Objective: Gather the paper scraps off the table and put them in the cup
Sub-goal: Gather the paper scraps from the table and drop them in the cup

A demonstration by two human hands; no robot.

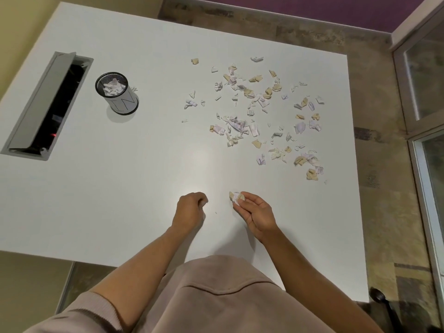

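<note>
White tabletop (144, 188): torn white and tan paper scraps (259, 111) scattered far right, crumpled. Black mesh cup (117, 93) far left, scraps inside already. Right hand (254, 212) pinching small wad (236, 197); left hand (189, 209) loosely curled, looks empty.

A wide white rectangular table (120, 188) carries a loose scatter of torn white and tan paper scraps (259, 111) on its far right part. At the far left stands a black wire-mesh cup with a white label (117, 93), crumpled paper showing inside it, just beside a grey cable hatch (45, 104) with its lid raised. Near the front edge, the right hand (254, 212) pinches a small wad of scraps (236, 197) at its fingertips, while the left hand (189, 210) is loosely curled, knuckles up, close above the tabletop.
</note>
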